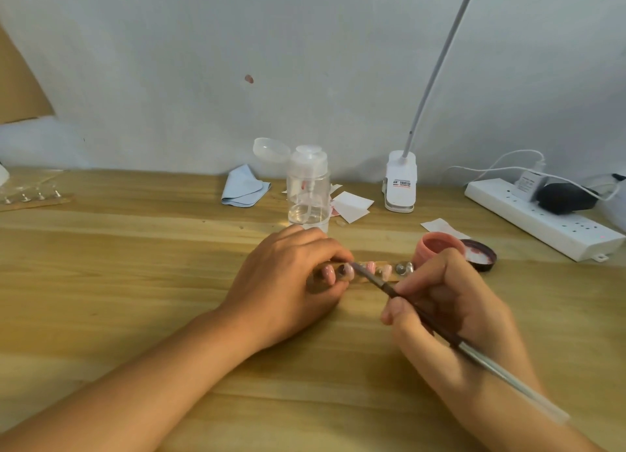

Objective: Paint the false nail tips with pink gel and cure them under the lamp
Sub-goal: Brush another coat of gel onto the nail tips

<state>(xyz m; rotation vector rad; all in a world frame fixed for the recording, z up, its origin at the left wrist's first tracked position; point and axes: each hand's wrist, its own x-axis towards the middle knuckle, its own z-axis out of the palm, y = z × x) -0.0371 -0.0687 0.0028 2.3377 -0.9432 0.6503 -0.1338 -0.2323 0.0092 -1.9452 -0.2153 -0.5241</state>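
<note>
The forearms come in from the near edge, and the clear back end of the brush lies over the right wrist. The right hand pinches this brush like a pen, thumb and fingers curled round its dark shaft. The thin front end slants up and left to the row of nail tips. The bristle end meets the row just beside the left index fingertip; exactly which tip it touches cannot be told.

The nail tips stand in a line on a narrow wooden strip that lies flat on the surface, between the two hands. The left hand grips the strip's left end, with its fingers curled down over it and the thumb on the near side. Two tips show beneath those fingers, one pinkish and one darker. To the right of the brush are two glossy pale pink tips, and then two clear, unpainted ones at the strip's right end.

Just beyond that end stands an open pink gel jar, with its black lid lying upturned beside it. Farther back are a clear pump bottle, a folded blue cloth, white paper squares, the white clip base of a lamp and a power strip.
</note>
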